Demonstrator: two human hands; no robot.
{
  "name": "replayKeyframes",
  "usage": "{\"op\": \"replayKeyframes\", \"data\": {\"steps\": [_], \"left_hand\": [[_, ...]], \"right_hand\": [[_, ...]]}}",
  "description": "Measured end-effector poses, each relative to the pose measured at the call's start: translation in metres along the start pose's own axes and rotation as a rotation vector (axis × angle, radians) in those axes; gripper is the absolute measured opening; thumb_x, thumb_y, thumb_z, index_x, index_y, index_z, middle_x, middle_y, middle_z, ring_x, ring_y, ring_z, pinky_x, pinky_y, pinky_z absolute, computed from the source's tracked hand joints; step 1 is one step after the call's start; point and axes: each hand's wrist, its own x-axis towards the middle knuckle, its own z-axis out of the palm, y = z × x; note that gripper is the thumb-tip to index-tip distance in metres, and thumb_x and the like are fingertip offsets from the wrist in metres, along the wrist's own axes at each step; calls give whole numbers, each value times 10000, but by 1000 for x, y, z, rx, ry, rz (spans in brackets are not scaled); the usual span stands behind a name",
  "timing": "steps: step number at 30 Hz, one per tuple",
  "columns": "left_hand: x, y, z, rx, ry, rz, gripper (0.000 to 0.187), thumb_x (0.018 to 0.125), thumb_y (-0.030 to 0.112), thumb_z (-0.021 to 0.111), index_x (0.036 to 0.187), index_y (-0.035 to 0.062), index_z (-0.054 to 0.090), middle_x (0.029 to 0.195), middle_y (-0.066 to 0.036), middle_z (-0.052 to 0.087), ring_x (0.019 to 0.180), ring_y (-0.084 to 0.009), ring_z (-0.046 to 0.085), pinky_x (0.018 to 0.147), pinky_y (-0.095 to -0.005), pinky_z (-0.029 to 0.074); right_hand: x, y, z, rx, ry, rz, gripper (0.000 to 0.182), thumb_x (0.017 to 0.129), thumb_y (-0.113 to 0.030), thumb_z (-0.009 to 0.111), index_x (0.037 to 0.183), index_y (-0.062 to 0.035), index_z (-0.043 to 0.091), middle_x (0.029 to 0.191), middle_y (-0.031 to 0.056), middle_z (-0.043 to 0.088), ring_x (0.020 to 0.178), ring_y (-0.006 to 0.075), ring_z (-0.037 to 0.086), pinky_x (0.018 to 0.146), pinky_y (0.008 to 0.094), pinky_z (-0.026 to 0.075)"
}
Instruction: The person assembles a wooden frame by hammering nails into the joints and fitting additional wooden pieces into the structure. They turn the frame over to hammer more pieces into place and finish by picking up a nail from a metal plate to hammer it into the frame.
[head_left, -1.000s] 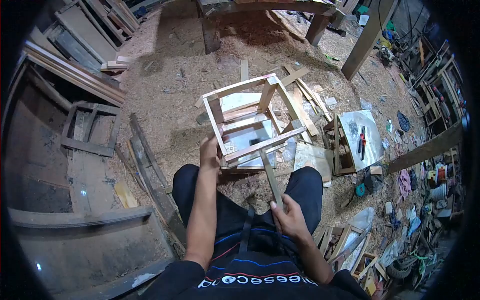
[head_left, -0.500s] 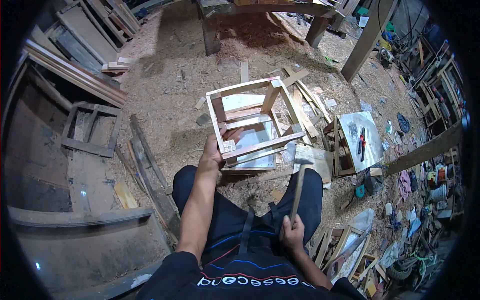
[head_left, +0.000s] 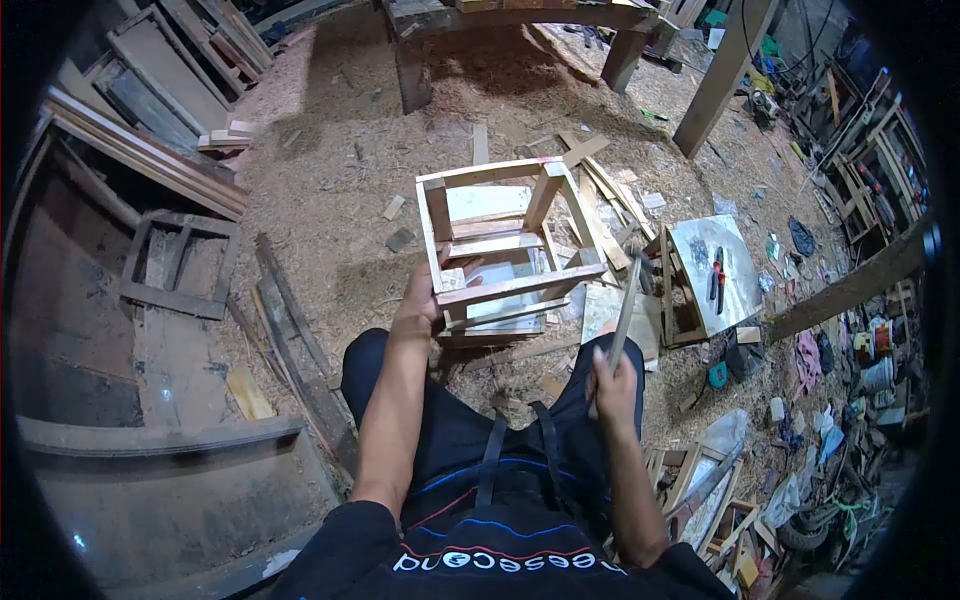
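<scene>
A small open wooden frame (head_left: 520, 287) of pale strips stands in front of my knees. My left hand (head_left: 424, 292) grips its near left corner, the thumb outside and the fingers reaching inside. In my right hand (head_left: 614, 385), above my right knee, is a hammer (head_left: 627, 305), held by the lower part of its wooden handle. The hammer's head points up and away, to the right of the frame and apart from it. Through the open frame I see a whitish panel and more strips.
Red-handled pliers (head_left: 716, 275) lie on a light-topped wooden stool (head_left: 705, 300) to the right. A workbench (head_left: 530, 17) stands beyond. Wood offcuts (head_left: 590, 190) and shavings cover the floor. Old boards (head_left: 295, 330) lie left; clutter (head_left: 860, 430) lines the right side.
My right hand has risen and moved forward with the hammer, whose head is now higher and farther right. My left hand keeps its hold on the frame, which has barely shifted.
</scene>
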Motion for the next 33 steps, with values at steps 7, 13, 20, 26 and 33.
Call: {"op": "replayKeyframes", "data": {"steps": [7,13,20,26,33], "left_hand": [[15,1,-12,-52,-64,-7,473,915,221,629,1320,24,483,1294,-213,541,1209,-378,550,902,-560,534],[-15,4,12,-15,-85,-3,412,927,205,622,1303,61,536,1276,-182,597,1213,-319,567,951,-441,525],[-15,3,6,-36,-10,28,415,943,203,594,1307,25,506,1271,-237,578,1209,-348,564,927,-474,540],[-13,-1,12,-22,12,75,416,966,238,558,1313,21,485,1275,-249,568,1208,-353,562,913,-499,542],[-8,0,0,-45,-60,80,414,969,244,526,1316,21,481,1222,-238,607,1198,-351,571,898,-500,542]], "right_hand": [[163,-18,46,168,-194,-3,267,872,-192,691,1002,19,591,721,42,618,603,93,563,522,272,466],[199,-10,86,880,-364,429,277,917,-103,596,1146,45,542,888,179,639,709,275,654,659,388,600],[197,0,95,1038,-538,490,357,934,-120,541,1246,52,513,952,219,648,763,276,671,679,350,608],[199,13,95,1102,-492,513,315,892,-109,557,1079,144,571,992,241,610,866,300,629,671,308,586],[181,-14,109,1067,-333,426,318,926,-163,557,1108,96,593,926,210,651,821,275,661,912,408,555]]}}
